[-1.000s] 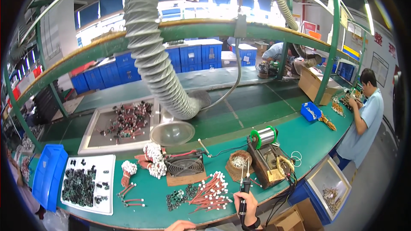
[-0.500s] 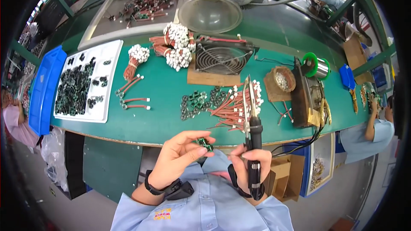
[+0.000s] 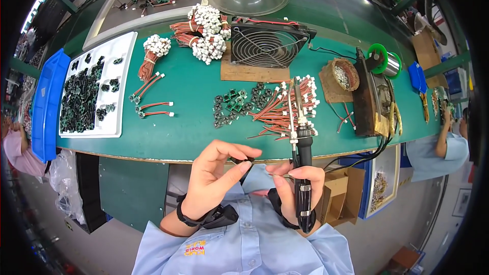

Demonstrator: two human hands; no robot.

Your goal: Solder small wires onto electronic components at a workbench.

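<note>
Taking the black fan (image 3: pixel 266 50) as my landmark, I am holding the small dark part (image 3: pixel 246 161) well nearer to my body than the fan, in front of the bench edge. I am judging that it could be slipping or twisting loose from here, since only my fingertips are gripping it and nothing visible is supporting it underneath; it might be dropping clear of the green bench (image 3: pixel 188 135). The soldering iron (image 3: pixel 304 147) is posing the other risk: its long end is pointing away from me, appearing over the red leads (image 3: pixel 275 122) on the fan's near side. If it is hot, a dipping wrist could be scorching them, and a leftward swing could be catching the loose components (image 3: pixel 237 103), also lying on the fan's near side.

My left hand (image 3: pixel 215 175) is hovering left of the fan's line, palm turning inward, thumb and forefinger pinching the part. My right hand (image 3: pixel 300 186) is grasping the iron below the fan's right half, keeping it nearly straight ahead. These 2 hands are facing each other, apart. Whether my right fingertips are also pinching something thin, I am not able to tell.
</note>
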